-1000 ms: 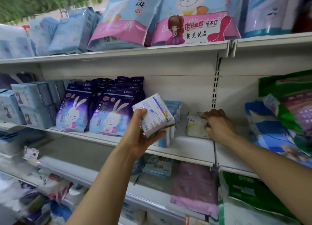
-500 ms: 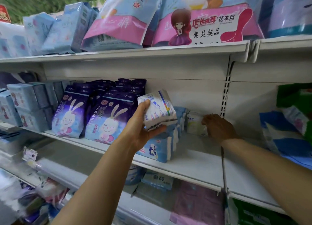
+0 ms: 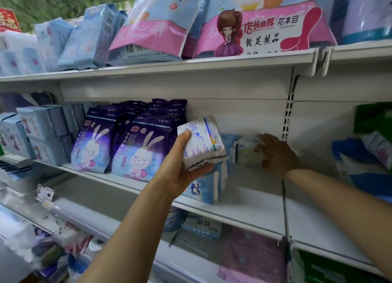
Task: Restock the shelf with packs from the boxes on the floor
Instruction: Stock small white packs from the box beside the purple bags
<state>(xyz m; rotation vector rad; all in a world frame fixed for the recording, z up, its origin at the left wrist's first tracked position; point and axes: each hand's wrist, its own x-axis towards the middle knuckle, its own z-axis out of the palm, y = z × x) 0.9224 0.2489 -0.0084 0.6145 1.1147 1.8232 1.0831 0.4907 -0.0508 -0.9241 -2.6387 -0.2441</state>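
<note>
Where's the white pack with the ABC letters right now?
The ABC pack stands at the back of the middle shelf, right of the row of light blue packs, with the right hand touching it.

"L-XL" was printed on the purple rabbit packs (image 3: 140, 149); "花本目" and "我是奖品" were read on the pink-banded bag (image 3: 265, 28) at 12 o'clock.

- A white metal shelving unit (image 3: 212, 87) with a plain white back panel fills the view.
- A slotted white upright post (image 3: 289, 117) divides its bays.
- Blurred green foliage (image 3: 53, 0) shows above the unit, upper left.
- Soft, even light falls across it.
</note>
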